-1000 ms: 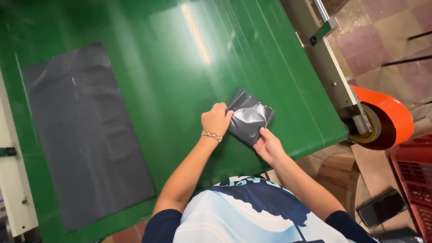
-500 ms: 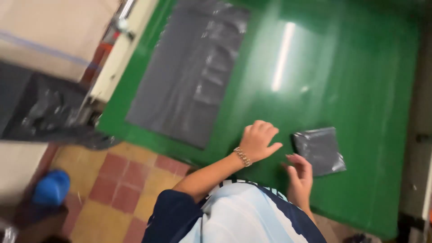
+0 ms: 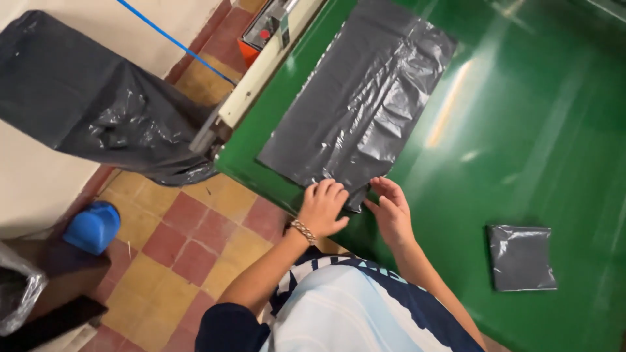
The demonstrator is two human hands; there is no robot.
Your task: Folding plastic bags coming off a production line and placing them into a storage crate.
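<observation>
Your left hand [image 3: 321,207] and right hand [image 3: 391,210] pinch the flat grey plastic bag's [image 3: 362,104] near edge, at the green table's [image 3: 521,130] front-left corner; a folded grey bag [image 3: 521,257] lies well apart, near the front edge.

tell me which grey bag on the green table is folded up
The small grey bag right of the hands, a compact square. The big bag lies spread flat, both hands at its near edge.

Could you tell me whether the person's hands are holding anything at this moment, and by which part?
Both the left hand and the right hand are on the near edge of the flat grey plastic bag; an actual pinch cannot be told.
</observation>
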